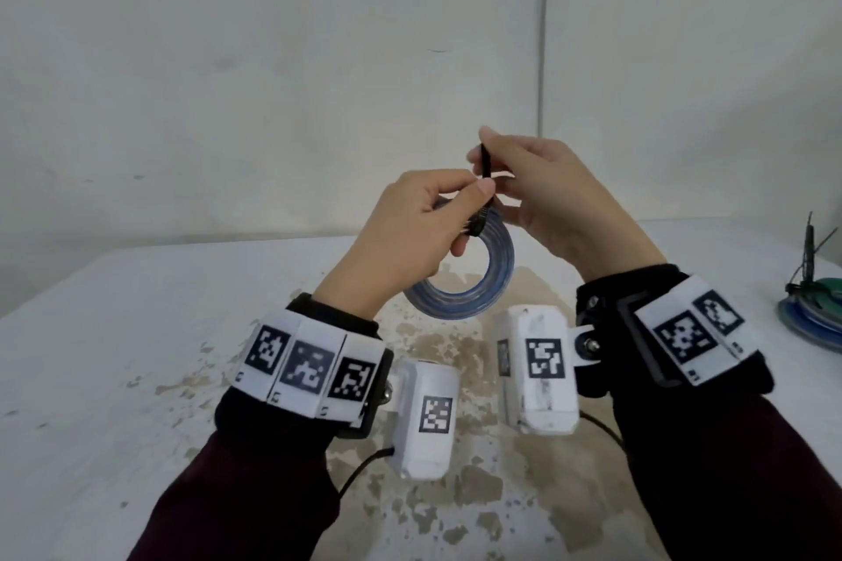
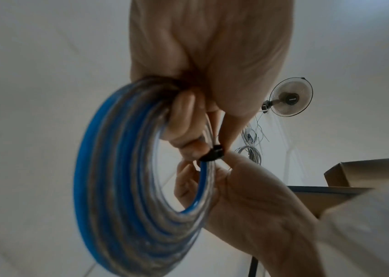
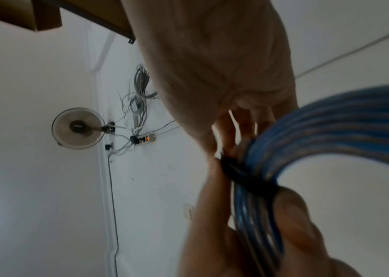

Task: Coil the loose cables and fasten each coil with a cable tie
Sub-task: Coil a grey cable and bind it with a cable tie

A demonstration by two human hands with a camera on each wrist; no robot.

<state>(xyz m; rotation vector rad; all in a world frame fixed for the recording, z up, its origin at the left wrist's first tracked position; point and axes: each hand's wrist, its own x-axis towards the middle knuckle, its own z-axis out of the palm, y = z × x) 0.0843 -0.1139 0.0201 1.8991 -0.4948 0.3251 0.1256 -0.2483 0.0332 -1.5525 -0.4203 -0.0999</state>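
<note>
The right hand (image 1: 553,200) pinches the free tail of a thin black plastic cable tie (image 1: 485,162), drawing it upward. The left hand (image 1: 423,232) grips the round coil of blue and clear cable (image 1: 474,287), thumb and forefinger pinched at the tie's head, with the coil hanging in the air above the stained white table (image 1: 136,333).

If the left hand's grip loosens while the tail is pulled, the loops could probably spring apart or the band cinch crooked, catching only some turns; a finger could also get trapped under the band.

Count: one coil in hand, one tie on it, and at the table's right edge a stack of finished coils (image 1: 815,305), number unclear.
</note>
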